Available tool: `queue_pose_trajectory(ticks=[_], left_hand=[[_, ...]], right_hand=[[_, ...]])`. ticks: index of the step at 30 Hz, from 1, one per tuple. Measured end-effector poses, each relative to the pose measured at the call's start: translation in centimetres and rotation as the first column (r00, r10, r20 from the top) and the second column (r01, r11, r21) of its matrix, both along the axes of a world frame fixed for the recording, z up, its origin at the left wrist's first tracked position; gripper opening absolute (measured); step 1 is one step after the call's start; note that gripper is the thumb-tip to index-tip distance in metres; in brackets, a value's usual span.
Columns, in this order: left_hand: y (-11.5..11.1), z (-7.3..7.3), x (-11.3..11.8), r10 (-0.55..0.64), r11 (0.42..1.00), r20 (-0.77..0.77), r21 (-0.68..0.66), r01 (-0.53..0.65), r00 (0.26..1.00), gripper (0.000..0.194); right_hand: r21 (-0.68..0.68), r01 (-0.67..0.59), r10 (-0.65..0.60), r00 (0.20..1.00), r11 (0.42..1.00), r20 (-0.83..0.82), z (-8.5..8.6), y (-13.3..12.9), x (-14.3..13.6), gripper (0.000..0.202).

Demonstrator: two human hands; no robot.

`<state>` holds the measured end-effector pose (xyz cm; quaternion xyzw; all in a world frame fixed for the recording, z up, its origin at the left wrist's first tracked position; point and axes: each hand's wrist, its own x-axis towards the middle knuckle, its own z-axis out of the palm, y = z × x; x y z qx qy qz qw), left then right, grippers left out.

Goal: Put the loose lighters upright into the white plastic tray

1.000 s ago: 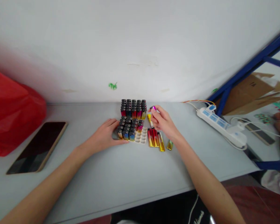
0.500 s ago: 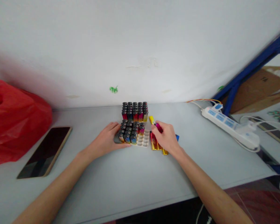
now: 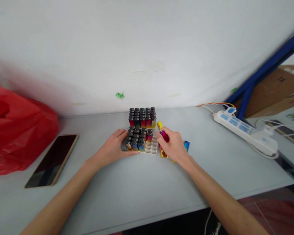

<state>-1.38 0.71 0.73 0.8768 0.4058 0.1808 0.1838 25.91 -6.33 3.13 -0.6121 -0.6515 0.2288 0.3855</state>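
While I hold the white tray by its left side with the left hand, fingers curled round it, I have a purple lighter pinched in the right hand; it is lower than a second ago, just beside the tray's bare holes, so from here it looks close but not in one yet

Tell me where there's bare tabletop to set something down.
Bare tabletop lies between the forearms, nearer than the tray; between the blue lighter and the power strip; and between the red bag and the rear lighters. Crowded: around the tray, with the left hand at its left side and loose lighters by the right hand.
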Motion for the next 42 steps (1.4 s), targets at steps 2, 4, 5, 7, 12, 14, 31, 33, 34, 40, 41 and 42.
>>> queue_pose_trajectory(ticks=[2,4,5,7,12,14,31,33,34,40,41,42], left_hand=[[0.0,0.0,0.0,-0.006,1.0,0.001,0.002,0.006,1.0,0.063],[0.0,0.2,0.1,-0.01,1.0,-0.003,0.001,0.01,1.0,0.063],[-0.1,0.2,0.2,-0.012,1.0,-0.004,0.0,0.012,1.0,0.062],[-0.1,0.4,0.3,-0.009,1.0,-0.003,-0.004,0.009,1.0,0.063],[-0.1,0.5,0.3,0.003,1.0,-0.001,-0.026,-0.003,1.0,0.061],[-0.1,0.4,0.3,0.003,1.0,0.001,-0.028,-0.003,1.0,0.06],[-0.4,0.4,0.3,-0.032,0.999,0.006,-0.003,0.032,0.999,0.063],[-0.3,0.2,0.3,-0.04,0.999,0.005,-0.001,0.04,0.999,0.063],[-0.3,0.1,0.2,-0.039,0.999,0.003,-0.003,0.039,0.999,0.063],[-0.1,0.2,0.3,-0.022,1.0,-0.001,-0.001,0.022,1.0,0.062],[-0.1,0.3,0.3,-0.021,1.0,-0.004,-0.001,0.021,1.0,0.062],[-0.2,0.4,0.3,-0.021,1.0,-0.007,-0.002,0.021,1.0,0.062]], right_hand=[[-0.019,-0.005,0.005,1.0,1.0,-0.02,0.0,-0.1,0.0,0.026],[-0.017,-0.001,0.001,1.0,1.0,-0.029,0.0,-0.1,0.0,0.027],[-0.01,0.001,-0.002,1.0,1.0,-0.026,0.0,-0.1,0.1,0.029],[0.005,-0.008,0.008,1.0,1.0,-0.011,0.1,-0.1,0.2,0.034],[0.138,-0.119,0.111,0.991,0.983,0.069,0.1,0.0,0.7,0.034],[0.221,-0.154,0.125,0.982,0.963,0.139,0.1,0.0,1.0,0.035],[0.048,-0.38,0.343,0.878,0.924,0.334,0.1,-0.2,1.4,0.042],[0.056,-0.359,0.31,0.866,0.932,0.392,0.0,-0.2,1.1,0.045],[0.05,-0.347,0.301,0.868,0.936,0.395,0.1,-0.2,1.1,0.046],[0.082,-0.144,0.118,0.958,0.986,0.262,0.8,0.4,3.6,0.044],[0.12,-0.08,0.046,0.964,0.99,0.261,0.6,0.6,4.2,0.04],[0.152,-0.026,-0.015,0.965,0.988,0.261,0.4,0.9,4.8,0.034]])
